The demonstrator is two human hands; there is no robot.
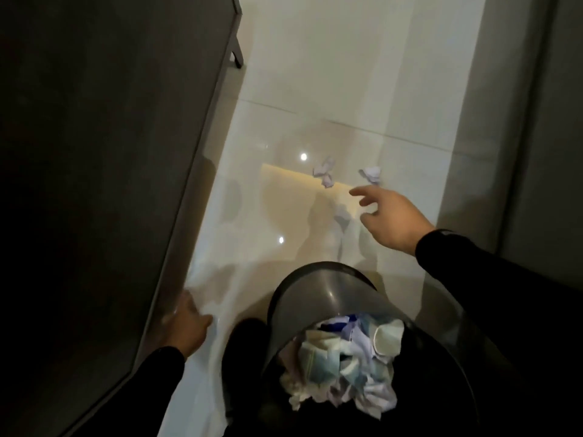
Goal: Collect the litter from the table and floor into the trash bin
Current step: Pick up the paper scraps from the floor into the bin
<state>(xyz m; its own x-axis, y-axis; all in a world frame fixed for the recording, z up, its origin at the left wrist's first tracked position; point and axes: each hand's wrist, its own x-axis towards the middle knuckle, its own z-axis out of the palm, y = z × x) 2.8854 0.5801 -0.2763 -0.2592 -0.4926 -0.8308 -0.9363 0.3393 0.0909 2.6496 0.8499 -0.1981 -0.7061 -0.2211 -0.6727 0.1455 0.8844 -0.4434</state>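
No readable text, labels, brands, numbers or signs anywhere. The crumpled paper in the trash bin [331,310] shows blue and green patches that may be print, but too blurred to read. The two paper scraps [325,175] on the floor [315,74] show no legible marks. Nothing on the worktop [110,152] surface either.
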